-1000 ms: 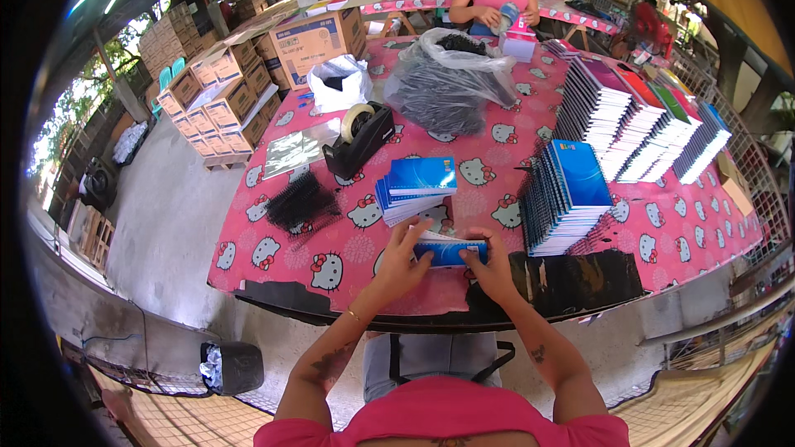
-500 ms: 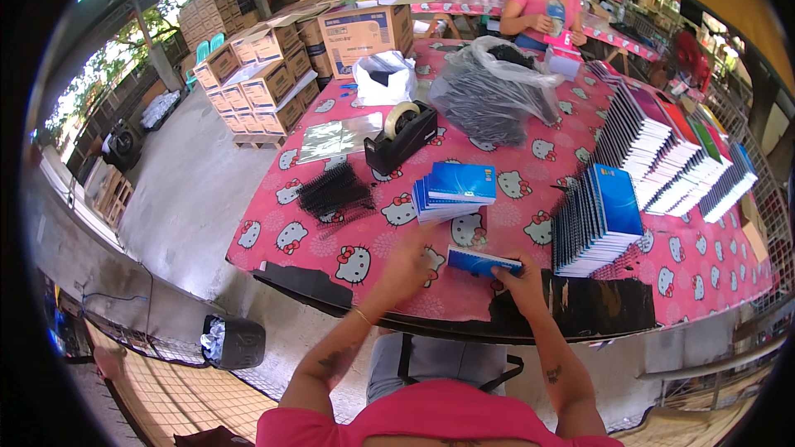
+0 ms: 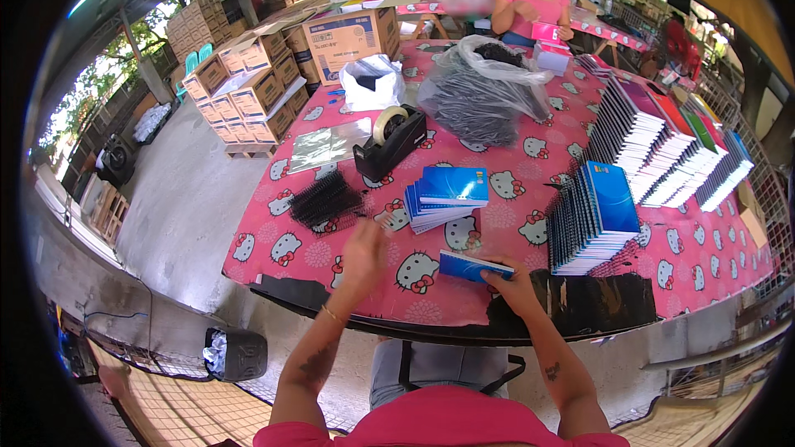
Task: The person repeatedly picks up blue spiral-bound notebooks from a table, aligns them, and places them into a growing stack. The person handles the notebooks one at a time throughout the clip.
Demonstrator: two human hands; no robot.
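Note:
My right hand (image 3: pixel 511 285) grips a thin blue notebook (image 3: pixel 470 265) by its near right corner, just above the pink patterned table (image 3: pixel 397 298). My left hand (image 3: pixel 362 252) is off the notebook, fingers spread, hovering to the left near a pile of black spiral binding combs (image 3: pixel 325 199). Behind the notebook lies a small stack of blue notebooks (image 3: pixel 447 192). To the right a row of blue notebooks (image 3: pixel 592 217) stands on edge.
A black tape dispenser (image 3: pixel 389 142), clear plastic sheets (image 3: pixel 325 146), a white bag (image 3: pixel 373 81) and a large grey plastic bag (image 3: pixel 489 93) sit farther back. Rows of coloured notebooks (image 3: pixel 671 149) fill the right side. A person in pink (image 3: pixel 534 2) stands across. Cardboard boxes (image 3: pixel 248 83) are stacked at left.
My left hand has let go of the blue notebook and moved left toward the binding combs. My right hand still holds the notebook.

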